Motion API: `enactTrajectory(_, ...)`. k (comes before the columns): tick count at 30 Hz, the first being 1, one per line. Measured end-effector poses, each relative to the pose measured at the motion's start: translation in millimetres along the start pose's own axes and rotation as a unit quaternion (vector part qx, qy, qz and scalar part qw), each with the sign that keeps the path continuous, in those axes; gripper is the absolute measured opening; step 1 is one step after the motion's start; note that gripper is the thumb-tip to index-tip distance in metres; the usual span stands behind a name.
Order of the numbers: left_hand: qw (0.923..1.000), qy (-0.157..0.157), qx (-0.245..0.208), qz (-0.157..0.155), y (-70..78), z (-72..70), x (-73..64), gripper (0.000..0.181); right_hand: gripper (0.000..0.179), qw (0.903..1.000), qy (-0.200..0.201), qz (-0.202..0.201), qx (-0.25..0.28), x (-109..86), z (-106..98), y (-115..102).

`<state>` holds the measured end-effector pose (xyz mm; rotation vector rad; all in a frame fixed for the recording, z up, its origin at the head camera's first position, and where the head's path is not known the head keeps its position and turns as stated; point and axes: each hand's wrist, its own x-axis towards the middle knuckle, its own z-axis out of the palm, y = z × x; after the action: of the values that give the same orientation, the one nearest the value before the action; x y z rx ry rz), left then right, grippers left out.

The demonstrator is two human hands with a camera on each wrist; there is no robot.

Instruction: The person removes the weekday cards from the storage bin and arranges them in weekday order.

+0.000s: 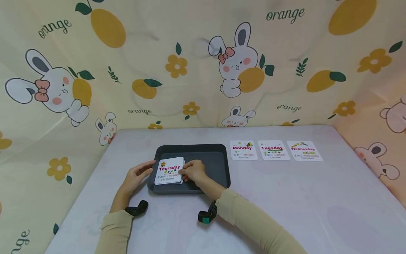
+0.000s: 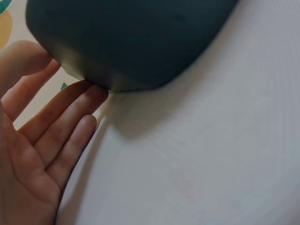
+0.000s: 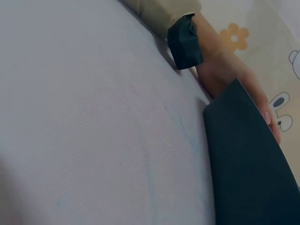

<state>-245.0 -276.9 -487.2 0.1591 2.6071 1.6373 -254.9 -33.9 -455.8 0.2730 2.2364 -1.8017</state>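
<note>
A white Thursday card (image 1: 168, 172) lies over at least one other card at the left side of a dark grey tray (image 1: 209, 165). My right hand (image 1: 196, 173) pinches this card at its right edge, between thumb and fingers. Against the tray's left wall rests my left hand (image 1: 134, 178). In the left wrist view, the fairly straight fingers (image 2: 70, 117) touch the tray's outer side. The right wrist view shows the tray's dark wall (image 3: 246, 164) with the left hand (image 3: 229, 75) beyond it, but not the pinched card.
A Monday card (image 1: 243, 150), a Tuesday card (image 1: 273, 150) and a Wednesday card (image 1: 304, 151) lie in a row on the white table (image 1: 279, 194), right of the tray. A patterned cloth (image 1: 196, 42) with rabbits and oranges stands behind the table.
</note>
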Motion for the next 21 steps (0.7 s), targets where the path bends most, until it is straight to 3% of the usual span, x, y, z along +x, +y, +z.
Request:
enactTrajectory(5, 1.0000, 0.003, 0.005, -0.006, -0.3, -0.1, 0.4, 0.045, 0.019, 0.9995, 0.004, 0.012, 0.029, 1.8, 0.1, 0.5)
enactTrajectory(21, 1.0000, -0.001, -0.008, -0.005, 2.1, 0.3, -1.5, 0.046, 0.016, 0.9992, 0.000, 0.009, 0.040, -4.6, -4.5, -0.8)
